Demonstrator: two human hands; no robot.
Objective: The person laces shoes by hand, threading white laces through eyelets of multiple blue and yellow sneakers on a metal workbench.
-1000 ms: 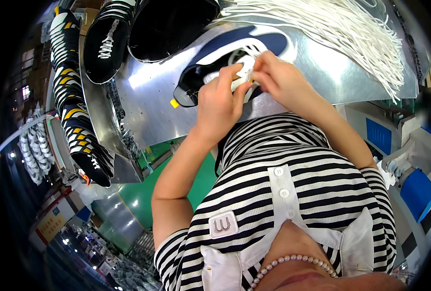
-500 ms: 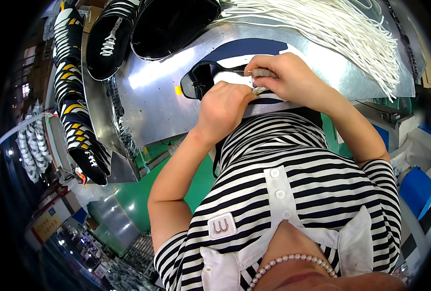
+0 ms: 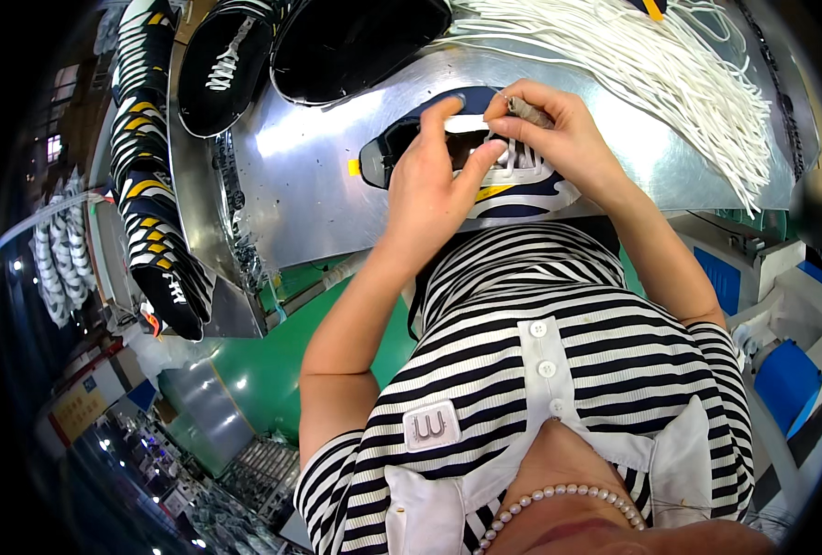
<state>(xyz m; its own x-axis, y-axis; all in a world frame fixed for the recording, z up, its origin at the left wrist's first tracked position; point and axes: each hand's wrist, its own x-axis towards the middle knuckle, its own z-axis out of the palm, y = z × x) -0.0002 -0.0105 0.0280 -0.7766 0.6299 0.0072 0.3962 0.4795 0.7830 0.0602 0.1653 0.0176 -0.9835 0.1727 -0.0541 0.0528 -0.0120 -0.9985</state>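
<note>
A navy, white and yellow shoe upper [image 3: 522, 201] lies on the metal table in front of me, with white lace [image 3: 525, 159] across its eyelet rows. My left hand [image 3: 436, 176] grips the upper, index finger on the far edge and thumb on the lacing. Between them shows a white strip, lace or tongue; I cannot tell which. My right hand [image 3: 563, 134] is closed around the wrapped, greyish handle of a thin hook tool [image 3: 529, 112]. Its thin metal end points up and left over the upper's far side. The right fingertips meet the white strip.
A large bundle of white laces [image 3: 651, 83] spreads over the back right of the metal table [image 3: 290, 203]. Black shoe uppers [image 3: 226, 83] stand at the back left. A row of striped uppers [image 3: 147, 203] lines the left side, beyond a metal ledge [image 3: 198, 194].
My left hand has opened wider, its index finger now at the upper's far edge. The right hand with the hook tool has moved slightly right and away. The upper's lacing has come into sight.
</note>
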